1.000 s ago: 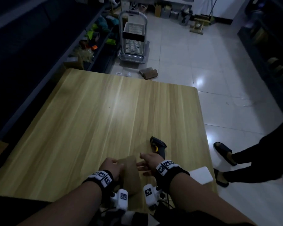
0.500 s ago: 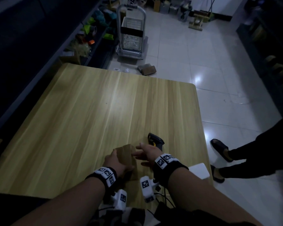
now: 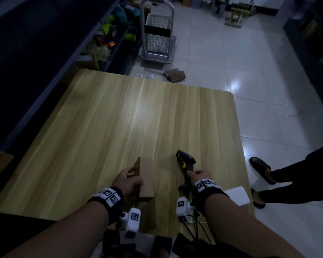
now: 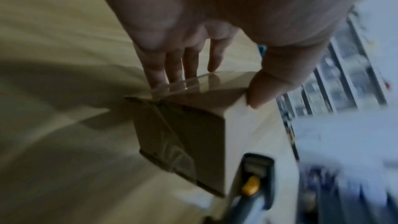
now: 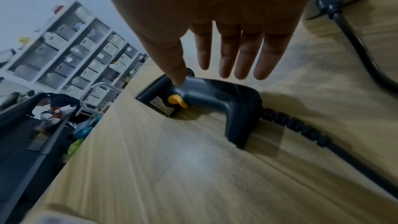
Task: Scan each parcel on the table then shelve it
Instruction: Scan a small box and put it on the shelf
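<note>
A small brown cardboard parcel (image 3: 146, 176) stands on edge near the front of the wooden table (image 3: 104, 127). My left hand (image 3: 128, 178) grips it, fingers on one side and thumb on the other. In the left wrist view the parcel (image 4: 189, 134) is taped, with my left hand (image 4: 213, 88) pinching its top end. A black barcode scanner (image 3: 186, 162) with a yellow trigger lies to its right. My right hand (image 3: 199, 174) hovers over its handle. In the right wrist view the fingers are straight and the thumb touches the scanner (image 5: 206, 98).
A white device (image 3: 236, 195) with a black cable sits at the table's near right corner. Another person's legs and sandals (image 3: 265, 174) stand just right of the table. A trolley with a white basket (image 3: 157, 34) and small boxes (image 3: 175, 75) lie beyond the far edge. Dark shelving (image 3: 50, 58) runs along the left.
My right hand left the parcel and moved right onto the scanner. My left hand kept hold of the parcel and turned it up onto its edge.
</note>
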The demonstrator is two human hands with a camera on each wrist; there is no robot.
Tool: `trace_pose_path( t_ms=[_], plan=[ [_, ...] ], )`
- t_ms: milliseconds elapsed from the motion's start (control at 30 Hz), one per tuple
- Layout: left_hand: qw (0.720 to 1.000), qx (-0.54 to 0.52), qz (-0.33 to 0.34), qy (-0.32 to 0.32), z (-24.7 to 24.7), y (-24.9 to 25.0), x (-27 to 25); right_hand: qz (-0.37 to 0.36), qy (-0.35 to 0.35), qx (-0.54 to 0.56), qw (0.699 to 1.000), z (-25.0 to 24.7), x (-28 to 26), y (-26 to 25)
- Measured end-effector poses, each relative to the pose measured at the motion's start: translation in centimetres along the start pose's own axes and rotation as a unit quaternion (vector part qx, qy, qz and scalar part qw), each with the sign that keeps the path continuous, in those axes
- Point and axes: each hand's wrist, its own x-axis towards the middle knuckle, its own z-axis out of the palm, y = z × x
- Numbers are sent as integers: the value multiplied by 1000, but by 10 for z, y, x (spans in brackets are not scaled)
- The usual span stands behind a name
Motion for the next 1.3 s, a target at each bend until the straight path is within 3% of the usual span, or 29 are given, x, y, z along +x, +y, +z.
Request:
trace_pose_path(
  t_ms=[100,267,467,633,833,967,1300],
  plan=[
    [980,-178,-59,-58,-1,10,-11,-14,-18,-21,999,6,1,0],
    [946,-296,-68,-116,-8,23,-25,-25,-23,-59,998,6,6,-9],
    [935,-333,-100,-76,-4,26,-26,-8,-54,-105,993,4,4,-15],
    [937,-323,-119,-64,-1,28,-27,-6,-60,-70,996,2,-3,-20],
    [946,-300,-102,-74,-6,34,-36,-60,-56,57,995,0,-23,-37],
    [949,-293,-102,-61,-14,40,-43,-86,-98,183,974,-6,-45,-54],
    [954,-279,-74,-80,-41,64,-58,-216,-153,125,956,-10,-101,-107]
  ],
)
